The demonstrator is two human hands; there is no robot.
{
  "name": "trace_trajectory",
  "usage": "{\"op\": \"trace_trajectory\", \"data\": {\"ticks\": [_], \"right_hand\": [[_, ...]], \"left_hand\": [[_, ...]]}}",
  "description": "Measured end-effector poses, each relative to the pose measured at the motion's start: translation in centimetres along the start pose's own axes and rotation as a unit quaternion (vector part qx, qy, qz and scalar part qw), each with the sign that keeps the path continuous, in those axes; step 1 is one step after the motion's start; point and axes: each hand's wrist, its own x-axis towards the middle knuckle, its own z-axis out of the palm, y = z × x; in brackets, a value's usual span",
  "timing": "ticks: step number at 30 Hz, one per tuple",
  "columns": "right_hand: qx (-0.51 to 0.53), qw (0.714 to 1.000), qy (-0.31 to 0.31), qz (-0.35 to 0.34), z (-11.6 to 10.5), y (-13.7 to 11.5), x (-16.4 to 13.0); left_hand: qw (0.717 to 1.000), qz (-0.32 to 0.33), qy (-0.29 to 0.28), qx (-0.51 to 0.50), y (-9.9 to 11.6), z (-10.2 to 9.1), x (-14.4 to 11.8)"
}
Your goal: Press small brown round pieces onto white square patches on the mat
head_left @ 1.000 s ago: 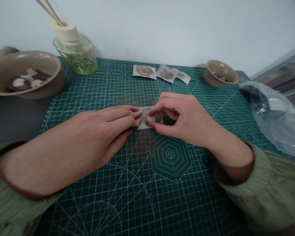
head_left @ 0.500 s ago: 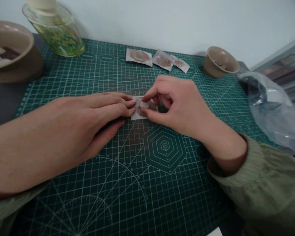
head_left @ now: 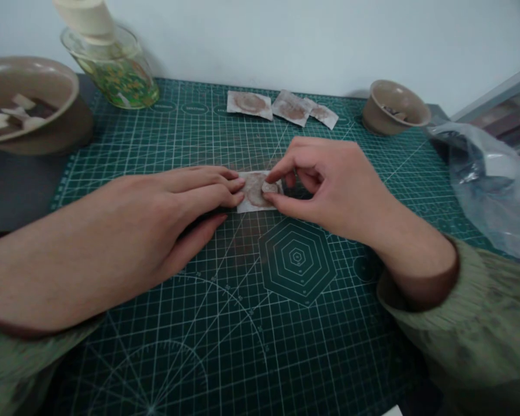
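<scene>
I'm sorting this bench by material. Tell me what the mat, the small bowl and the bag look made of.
Mat: likely matte vinyl or rubber; dark green, printed white grid, lies flat.
Small bowl: looks like glazed ceramic; thick beige wall, soft sheen.
Bag: thin clear plastic film; see-through, crumpled, glossy highlights.

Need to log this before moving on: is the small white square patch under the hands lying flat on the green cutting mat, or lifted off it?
Flat: small white square patch lies on green cutting mat, left hand pressing its edge.
</scene>
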Motion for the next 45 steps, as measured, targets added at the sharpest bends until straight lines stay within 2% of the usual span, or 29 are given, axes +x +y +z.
{"op": "trace_trajectory", "data": {"ticks": [4, 6, 9, 13, 16, 19, 24, 34, 45], "right_hand": [[0.015, 1.000, -0.020, 0.002, 0.2, -0.1, 0.0], [0.046, 0.999, -0.003, -0.002, 0.2, 0.0, -0.2], [0.142, 0.989, 0.031, 0.028, 0.1, 0.2, -0.4], [0.287, 0.955, 0.044, 0.059, 0.5, 0.0, -0.3], [0.383, 0.922, 0.050, 0.037, 0.9, -0.2, 0.0], [0.446, 0.894, 0.032, 0.016, 1.2, -0.3, 0.1], [0.460, 0.888, 0.003, 0.010, 1.1, -0.2, 0.0], [0.468, 0.883, -0.033, 0.011, 1.0, 0.1, 0.0], [0.464, 0.886, -0.004, 0.019, 0.8, -0.1, -0.1]], "left_hand": [[0.999, -0.036, -0.006, -0.018, -0.5, 0.7, -0.8], [0.998, -0.041, 0.009, -0.044, -0.8, 1.1, -1.0], [0.998, -0.037, 0.027, -0.040, -0.8, 1.1, -0.7], [0.997, -0.053, 0.046, -0.030, 0.3, 0.5, 0.5], [0.988, -0.085, 0.107, -0.074, 1.6, 0.4, 1.5], [0.977, -0.087, 0.171, -0.097, 2.6, 0.7, 2.1], [0.966, -0.097, 0.210, -0.115, 3.1, 0.8, 2.2], [0.966, -0.060, 0.231, -0.097, 3.2, 0.6, 2.5], [0.962, -0.039, 0.258, -0.075, 3.3, 0.5, 2.5]]}}
